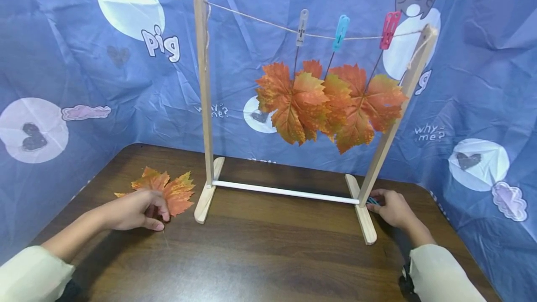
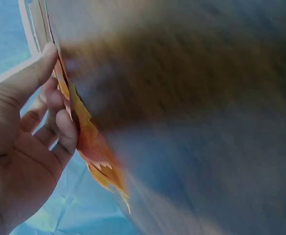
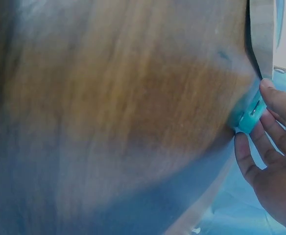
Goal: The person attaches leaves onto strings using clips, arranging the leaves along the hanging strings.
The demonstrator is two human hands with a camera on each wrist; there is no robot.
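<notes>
On the left of the table lie orange maple-like leaves (image 1: 180, 192), with a thin stem pointing toward the near edge. My left hand (image 1: 136, 211) is over them, its thumb and curled fingers pinching at the stem; in the left wrist view the fingers also touch the leaf (image 2: 91, 139). Beside the right foot of a wooden rack (image 1: 205, 92), my right hand (image 1: 392, 209) holds a teal clothespin (image 3: 251, 116) between thumb and fingers. Three similar leaves (image 1: 291, 104) hang by their stems from grey (image 1: 302, 28), blue (image 1: 341, 33) and red clothespins (image 1: 390, 30).
A thin string (image 1: 251, 16) runs between the tops of the rack's two posts, sagging a little. A white bar (image 1: 285, 193) joins the posts low down, above the brown table (image 1: 268, 255). Blue printed cloth (image 1: 168, 83) surrounds the table's back and sides.
</notes>
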